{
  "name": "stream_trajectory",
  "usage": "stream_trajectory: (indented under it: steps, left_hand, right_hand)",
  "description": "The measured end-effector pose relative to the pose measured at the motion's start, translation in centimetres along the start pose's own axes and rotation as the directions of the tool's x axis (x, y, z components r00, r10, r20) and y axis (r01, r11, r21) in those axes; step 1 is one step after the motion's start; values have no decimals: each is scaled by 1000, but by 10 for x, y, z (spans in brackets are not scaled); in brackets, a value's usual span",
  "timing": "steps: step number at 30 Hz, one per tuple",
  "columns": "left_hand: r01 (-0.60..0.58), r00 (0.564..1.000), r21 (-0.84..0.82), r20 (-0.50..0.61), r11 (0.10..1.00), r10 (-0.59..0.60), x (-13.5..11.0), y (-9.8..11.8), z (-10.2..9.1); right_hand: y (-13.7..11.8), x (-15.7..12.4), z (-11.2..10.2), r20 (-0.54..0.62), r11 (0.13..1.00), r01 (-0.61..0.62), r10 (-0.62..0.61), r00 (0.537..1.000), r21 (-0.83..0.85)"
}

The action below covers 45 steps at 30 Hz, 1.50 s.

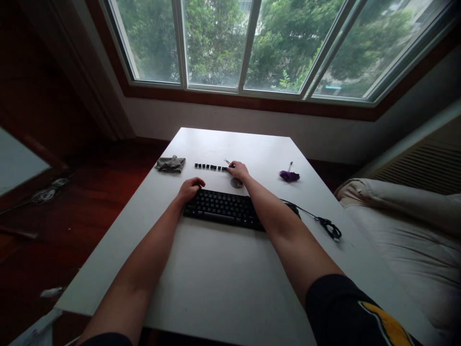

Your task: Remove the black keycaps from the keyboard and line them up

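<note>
A black keyboard (223, 206) lies on the white table, its right part hidden under my right forearm. At its back left corner rests my left hand (190, 189), the fingers loosely curved, a gap by the thumb, nothing visible in them. Beyond the keyboard runs a row of several small black keycaps (211, 167). My right hand (239, 170) is at the row's right end, its fingers pinched together on something small and dark. Thin metal wires (226, 161) show just past those fingertips; whether they are held is unclear. Partly under this hand lies a round grey object (236, 183).
A crumpled grey cloth (171, 164) lies at the table's left edge. On the right are a purple bundle (289, 176) with a thin pale stick behind it and a coiled black cable (329, 228). A padded seat (396, 240) stands right of the table (216, 278).
</note>
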<state>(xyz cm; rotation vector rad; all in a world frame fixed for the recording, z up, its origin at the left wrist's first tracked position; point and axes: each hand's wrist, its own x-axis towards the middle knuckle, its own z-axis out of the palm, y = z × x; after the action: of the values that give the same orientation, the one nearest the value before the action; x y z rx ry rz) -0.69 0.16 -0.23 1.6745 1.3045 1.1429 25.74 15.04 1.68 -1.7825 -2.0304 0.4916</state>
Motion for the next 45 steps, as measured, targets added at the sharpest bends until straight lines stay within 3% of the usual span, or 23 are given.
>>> stream_trajectory:
  steps: [15,21,25,29,33,35,38,42,45]
  left_hand:
    - [-10,1000,20,-13,1000,10,1,-4,-1]
    - [-3,1000,18,-6,1000,3,1,-2,-1]
    - [25,1000,-10,-9,1000,-25,3,-2,-2]
    - [72,996,-86,-37,994,-76,7,-4,-6]
    - [88,994,-78,-58,993,-93,12,-8,-10]
    - [85,995,-14,-55,996,-86,13,-8,-11]
    - [60,998,224,-41,973,-52,12,2,-13]
    - [-50,998,544,-4,838,62,5,30,-7]
    - [-178,983,656,91,734,157,-3,57,12]
  right_hand:
    - [3,5,4,-11,1000,14,-13,1000,22]
    - [18,2,-12,-44,998,13,-10,999,67]
    - [27,-18,-35,-101,975,39,-17,995,221]
    - [38,-57,-62,-103,844,101,-54,993,527]
    - [57,-103,-87,-160,797,167,-89,983,581]
    - [66,-123,-95,-125,767,141,-80,989,625]
    - [75,-149,-101,-135,720,121,-39,990,683]
    - [77,-167,-99,-112,665,165,-122,986,728]
    - [76,-167,-93,-76,650,174,-175,982,740]
